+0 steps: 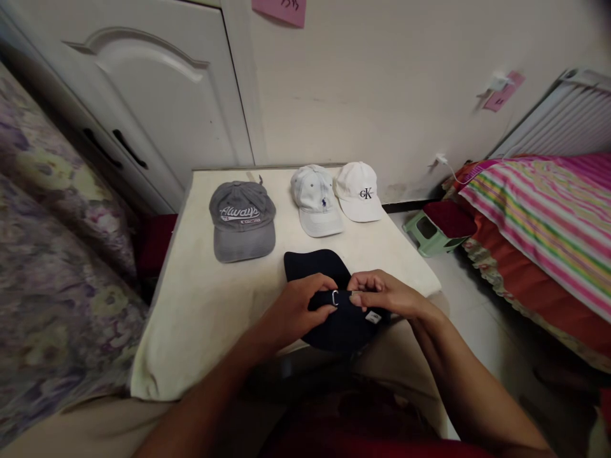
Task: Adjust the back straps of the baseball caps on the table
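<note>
A dark navy baseball cap [317,262] lies at the table's near edge, its brim pointing away from me and a small white label [373,317] showing on it. Across its back runs an adjustment strap with a metal buckle [335,298]. My left hand [305,305] pinches the strap just left of the buckle, thumb below and fingers above. On the other side, my right hand [379,292] grips the strap to the right of the buckle between thumb and fingers. Both hands are closed on the cap.
On the cream-covered table [191,305] sit a grey cap [243,222], a pale cap [315,200] and a white cap [358,191]. A green stool [432,232] and a striped bed [539,216] stand to the right. Floral curtains [48,286] hang at left.
</note>
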Demonstrator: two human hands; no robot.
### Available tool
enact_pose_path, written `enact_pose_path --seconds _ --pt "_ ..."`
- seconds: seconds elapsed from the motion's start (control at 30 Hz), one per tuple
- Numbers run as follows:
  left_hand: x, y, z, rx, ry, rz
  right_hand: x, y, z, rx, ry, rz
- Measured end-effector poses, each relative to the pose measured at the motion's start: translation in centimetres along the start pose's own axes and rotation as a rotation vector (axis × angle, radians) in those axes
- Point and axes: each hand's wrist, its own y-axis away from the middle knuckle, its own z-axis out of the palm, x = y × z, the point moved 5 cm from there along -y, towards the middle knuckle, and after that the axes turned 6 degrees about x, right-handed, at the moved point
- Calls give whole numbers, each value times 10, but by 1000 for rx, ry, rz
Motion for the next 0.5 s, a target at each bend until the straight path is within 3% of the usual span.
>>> enact_pose_path --seconds 0.27,0.5 --pt "-9 2 -4 -133 96 -105 6 -1 -3 35 0 -8" --pt "-12 2 -4 -140 133 -148 1 -7 4 -32 30 3"
